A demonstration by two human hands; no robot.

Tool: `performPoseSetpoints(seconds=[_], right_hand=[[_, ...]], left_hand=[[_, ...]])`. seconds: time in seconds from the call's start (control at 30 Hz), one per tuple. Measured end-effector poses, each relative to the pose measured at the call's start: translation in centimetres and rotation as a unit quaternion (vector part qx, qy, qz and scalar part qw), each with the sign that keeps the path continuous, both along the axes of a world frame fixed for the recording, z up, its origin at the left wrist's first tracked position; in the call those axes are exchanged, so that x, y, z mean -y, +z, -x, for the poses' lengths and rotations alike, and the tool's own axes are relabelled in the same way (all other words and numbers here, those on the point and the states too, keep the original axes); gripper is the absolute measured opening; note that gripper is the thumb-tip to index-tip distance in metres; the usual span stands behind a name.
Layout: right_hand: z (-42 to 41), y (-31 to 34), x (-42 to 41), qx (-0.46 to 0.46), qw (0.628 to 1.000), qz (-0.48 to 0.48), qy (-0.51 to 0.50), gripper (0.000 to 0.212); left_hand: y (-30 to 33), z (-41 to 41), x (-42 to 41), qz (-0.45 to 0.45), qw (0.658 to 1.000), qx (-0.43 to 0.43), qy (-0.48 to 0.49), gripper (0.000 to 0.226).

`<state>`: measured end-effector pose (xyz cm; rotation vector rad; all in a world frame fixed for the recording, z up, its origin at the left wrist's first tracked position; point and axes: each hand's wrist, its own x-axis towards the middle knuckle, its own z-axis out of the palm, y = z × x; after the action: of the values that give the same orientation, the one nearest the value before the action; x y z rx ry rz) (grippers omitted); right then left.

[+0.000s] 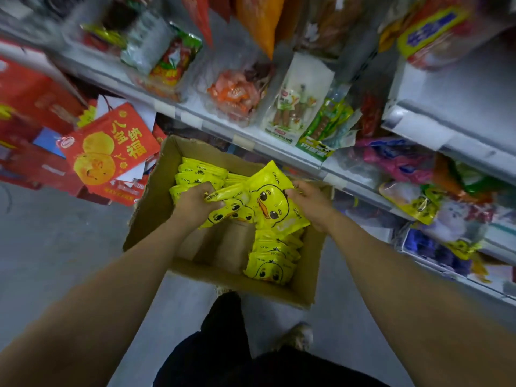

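A red gift box (109,152) lies far left. The open cardboard box (152,210) holds 2 rows of yellow duck packets (195,174), 1 far left, 1 near right. The left hand (192,205) grips a bundle (231,210) of them, count unclear. The right hand (310,202) pinches 1 duck packet (270,205) by its edge. Stocked shelves (217,127) run right.

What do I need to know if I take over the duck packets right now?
Left hand grips a bunch of duck packets above the box.
Right hand pinches the front packet by its edge.
More lie in the box: a far row and a near stack; the middle is bare.
Left: probably lift out the rest, likely for the shelf.
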<state>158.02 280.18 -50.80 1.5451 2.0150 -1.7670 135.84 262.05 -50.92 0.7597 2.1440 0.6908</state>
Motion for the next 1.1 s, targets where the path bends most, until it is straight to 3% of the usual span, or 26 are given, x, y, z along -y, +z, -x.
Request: performPoseSetpoints(seconds=[0.07,0.27,0.37,0.47,0.53,0.6,0.8,0.97,1.1], right_hand=[[-2.7,2.7,-0.9,-0.032,0.999,-0.025,-0.021,0.017],[-14.5,9.9,-2.9,-0.12,0.98,-0.018,-0.157,0.025],[-21.3,14.1,-3.5,-0.196,0.96,0.011,-0.199,0.016],[-28.3,17.6,-4.2,-0.245,0.941,-0.003,-0.234,0.047],[-32.9,19.8,-4.7,-0.271,0.927,-0.019,-0.258,0.067],[-37.3,21.9,-5.2,-0.289,0.916,-0.036,-0.275,0.069],[-47.8,27.3,-7.9,-0.325,0.879,-0.107,-0.332,0.071],[-55.2,31.2,-12.5,-0.305,0.852,-0.21,-0.37,0.039],[-60.7,34.4,-17.0,-0.294,0.833,-0.267,-0.385,0.04]], left_hand=[[2.3,-2.6,-0.9,-0.027,1.0,-0.012,-0.007,0.029],[11.6,-13.9,-4.8,-0.151,0.988,-0.022,-0.035,0.017],[15.9,-20.3,-7.5,-0.188,0.981,0.054,-0.023,0.021],[19.2,-26.5,-10.6,-0.181,0.976,0.106,-0.064,0.047],[21.5,-31.0,-12.5,-0.168,0.974,0.114,-0.104,0.052],[23.3,-35.5,-14.3,-0.166,0.969,0.13,-0.13,0.064],[28.7,-45.8,-20.2,-0.208,0.945,0.117,-0.222,0.033],[33.0,-50.9,-27.0,-0.243,0.927,0.082,-0.273,0.036],[35.6,-54.8,-33.1,-0.269,0.906,0.086,-0.314,0.035]])
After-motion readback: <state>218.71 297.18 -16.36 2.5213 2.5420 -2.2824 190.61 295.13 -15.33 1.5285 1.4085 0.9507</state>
